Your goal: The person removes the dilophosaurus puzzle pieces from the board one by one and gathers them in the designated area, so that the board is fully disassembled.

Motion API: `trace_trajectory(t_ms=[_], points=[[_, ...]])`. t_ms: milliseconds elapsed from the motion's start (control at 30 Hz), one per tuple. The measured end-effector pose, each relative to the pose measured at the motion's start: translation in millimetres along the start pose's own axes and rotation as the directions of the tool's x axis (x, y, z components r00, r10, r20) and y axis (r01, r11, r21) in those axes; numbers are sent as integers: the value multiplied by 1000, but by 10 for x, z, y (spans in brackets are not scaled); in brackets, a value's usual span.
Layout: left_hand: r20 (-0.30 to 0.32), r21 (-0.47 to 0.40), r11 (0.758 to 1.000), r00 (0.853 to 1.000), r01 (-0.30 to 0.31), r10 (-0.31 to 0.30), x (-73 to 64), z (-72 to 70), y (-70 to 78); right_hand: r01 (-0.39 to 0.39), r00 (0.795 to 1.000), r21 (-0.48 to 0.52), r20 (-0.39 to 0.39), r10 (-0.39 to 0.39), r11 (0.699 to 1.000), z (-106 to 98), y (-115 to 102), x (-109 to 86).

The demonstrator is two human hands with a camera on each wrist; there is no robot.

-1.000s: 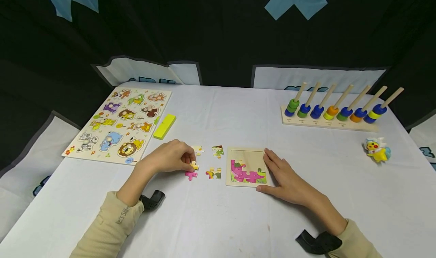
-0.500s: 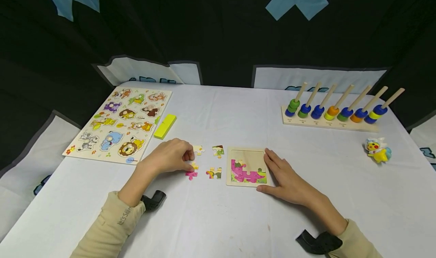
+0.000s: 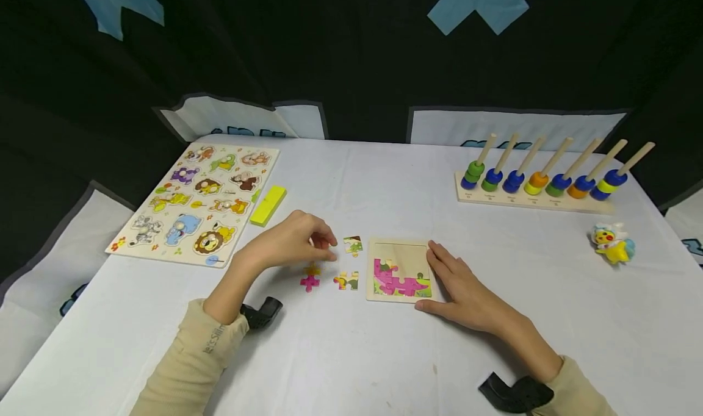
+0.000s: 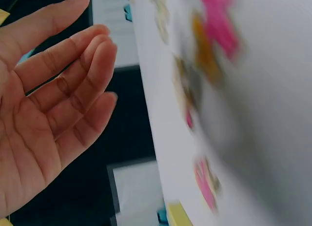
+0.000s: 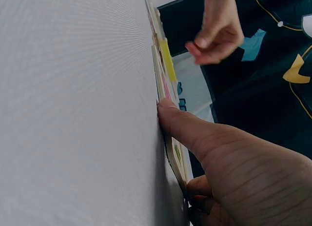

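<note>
My left hand [image 3: 299, 240] hovers above the table with loosely bent fingers and nothing between them; its bare palm and fingers [image 4: 80, 82] face the left wrist camera. Below it lie a yellow-orange puzzle piece [image 3: 312, 269] and a pink puzzle piece [image 3: 310, 283]. Two more pieces, one with green and brown [image 3: 353, 246] and one with pink and yellow [image 3: 346, 280], lie nearer the wooden puzzle tray [image 3: 403, 241]. Joined pink and green pieces fill the tray's lower part. My right hand [image 3: 461, 291] rests against the tray's right side, fingers extended, thumb at the front corner.
An animal peg-puzzle board [image 3: 189, 205] lies at the left, with a yellow block [image 3: 268, 205] beside it. At the back right stands a wooden bead counter [image 3: 535, 200] with upright pegs. A small yellow toy figure [image 3: 613, 243] is at the right.
My left hand has lifted off the yellow-orange piece and moved right and slightly away, now covering the light piece behind it. The right hand and tray have stayed put.
</note>
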State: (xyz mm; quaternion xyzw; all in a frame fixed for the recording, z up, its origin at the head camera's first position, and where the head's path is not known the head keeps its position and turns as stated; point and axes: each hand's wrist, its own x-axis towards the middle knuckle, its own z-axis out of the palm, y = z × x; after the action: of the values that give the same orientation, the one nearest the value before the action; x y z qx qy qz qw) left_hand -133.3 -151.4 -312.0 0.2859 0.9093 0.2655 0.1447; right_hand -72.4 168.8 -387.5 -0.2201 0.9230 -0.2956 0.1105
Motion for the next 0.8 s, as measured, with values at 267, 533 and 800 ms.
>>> trace_trajectory(t_ms=[267, 533, 800], points=[[46, -29, 994, 993, -108, 110, 410, 88, 235, 9, 1000, 0, -4, -9, 1000, -8, -4, -6], [127, -99, 991, 986, -94, 106, 692, 324, 252, 21, 1000, -6, -8, -21, 1000, -8, 0, -7], [165, -3, 998, 984, -69, 69, 708, 447, 257, 16, 1000, -10, -1, -16, 1000, -14, 4, -4]])
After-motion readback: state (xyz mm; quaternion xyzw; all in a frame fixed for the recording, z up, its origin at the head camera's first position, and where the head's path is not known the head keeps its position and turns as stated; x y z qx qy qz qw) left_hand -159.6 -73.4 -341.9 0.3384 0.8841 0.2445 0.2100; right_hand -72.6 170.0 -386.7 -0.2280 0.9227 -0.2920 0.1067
